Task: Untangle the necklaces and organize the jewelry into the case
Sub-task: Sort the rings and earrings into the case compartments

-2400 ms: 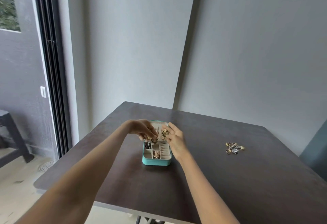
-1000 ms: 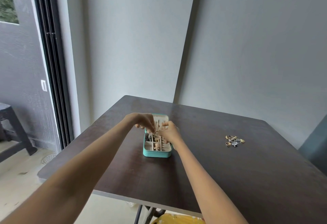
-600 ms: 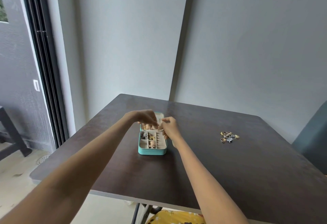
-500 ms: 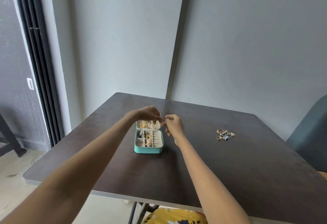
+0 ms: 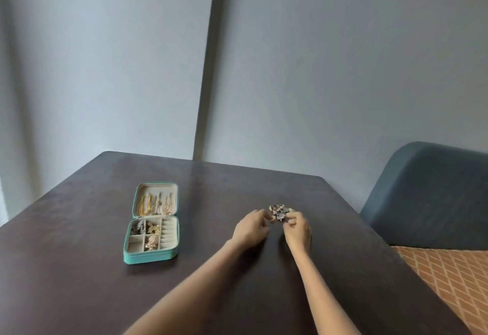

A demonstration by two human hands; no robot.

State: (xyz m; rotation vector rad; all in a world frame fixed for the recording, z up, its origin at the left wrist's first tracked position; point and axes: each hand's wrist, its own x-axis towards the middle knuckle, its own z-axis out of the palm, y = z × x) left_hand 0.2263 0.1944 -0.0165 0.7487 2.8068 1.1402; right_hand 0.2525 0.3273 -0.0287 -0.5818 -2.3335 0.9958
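both hands work at the small pile of jewelry [image 5: 279,211] right of centre in the frame, on the dark table [image 5: 237,268]. the left hand [image 5: 250,227] has curled fingers, tips touching the left edge of the pile; the right hand [image 5: 297,229] is curled too, thumb & finger tips close at the pile's right edge. whether either really pinches a piece, i cannot tell.

the pieces look tiny, light, hard metal w/ stones, probably slippery and easy to scatter. better to take one piece w/ fingertips by its ring band, not the stone.

the teal case [image 5: 153,222] lies open at centre left, well apart from the pile; chains are in its lid, some pieces in the compartments.
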